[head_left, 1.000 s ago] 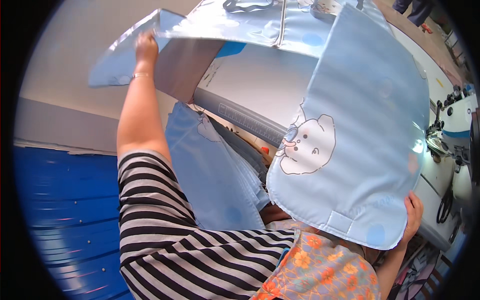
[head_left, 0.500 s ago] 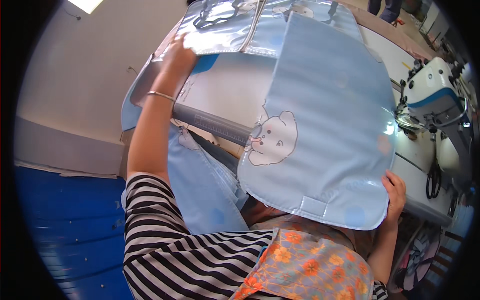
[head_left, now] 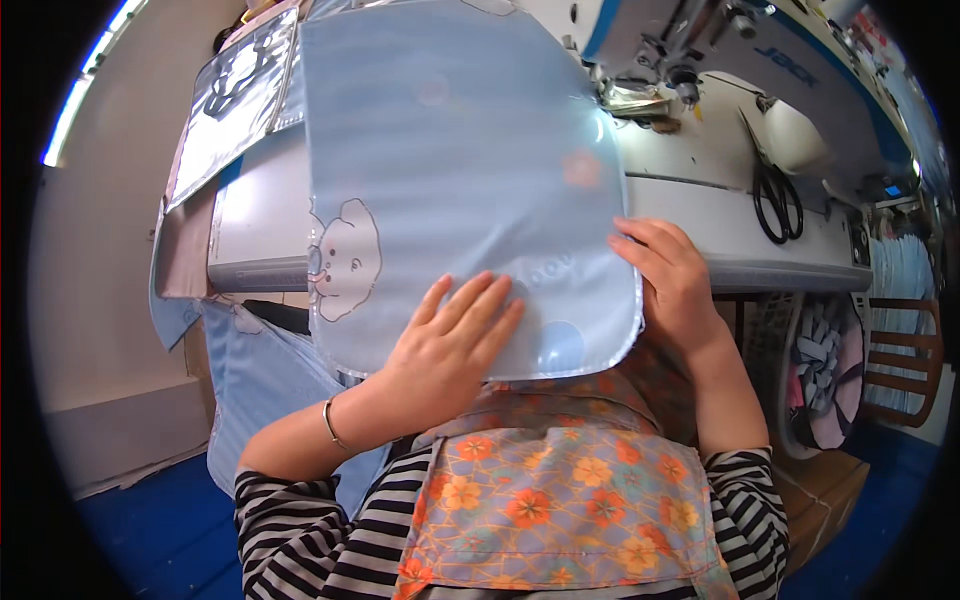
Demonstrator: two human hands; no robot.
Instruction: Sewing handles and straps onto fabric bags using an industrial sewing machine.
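Observation:
A glossy light-blue fabric panel (head_left: 440,200) with rounded lower corners and a white cartoon animal print (head_left: 348,265) lies in front of me. It covers part of the sewing table and hangs over its near edge. My left hand (head_left: 450,340) rests flat on the panel's lower part, fingers stretched out. At the right edge, my right hand (head_left: 672,285) holds the panel, with its fingers on top. The sewing machine's needle area (head_left: 683,85) is just beyond the panel's upper right edge.
Black-handled scissors (head_left: 775,195) lie on the table right of the panel. More clear-covered blue pieces (head_left: 235,105) are at the far left, and blue cloth (head_left: 265,365) hangs below the table's edge. A basket of cloth (head_left: 825,370) and a wooden chair (head_left: 905,365) stand at right.
My left hand has come back from the far pieces at left and now lies on the panel, over its small square patch. My right hand stays at the panel's right edge. The view has shifted right.

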